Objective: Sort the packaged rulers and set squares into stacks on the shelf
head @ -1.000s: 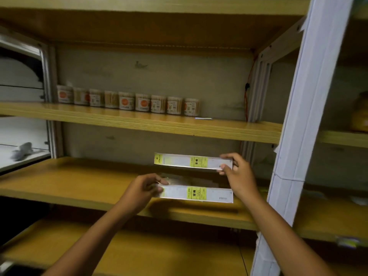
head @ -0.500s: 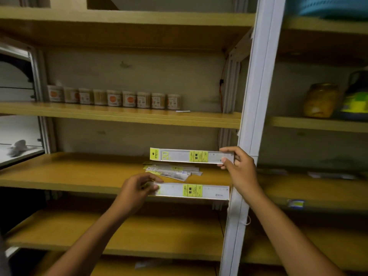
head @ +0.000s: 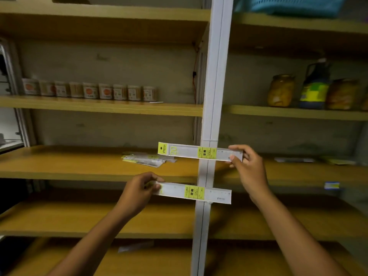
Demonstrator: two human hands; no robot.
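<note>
Your right hand (head: 250, 166) pinches the right end of one packaged ruler (head: 199, 152), thumb on its front face, holding it level in the air in front of the white upright post (head: 214, 76) of the shelving. Your left hand (head: 137, 193) grips the left end of a second packaged ruler (head: 196, 193), fingers curled round it, holding it lower and nearly level, also across the post. Both packages are pale with yellow labels and are well apart from each other. Behind them, on the wooden shelf (head: 59, 164), a loose pile of packaged rulers (head: 145, 159) lies flat, just left of the post. One shelf up stands a row of small jars (head: 89, 90). To the right of the post, large jars (head: 280, 90) and a dark bottle (head: 315, 86) stand on a shelf.
</note>
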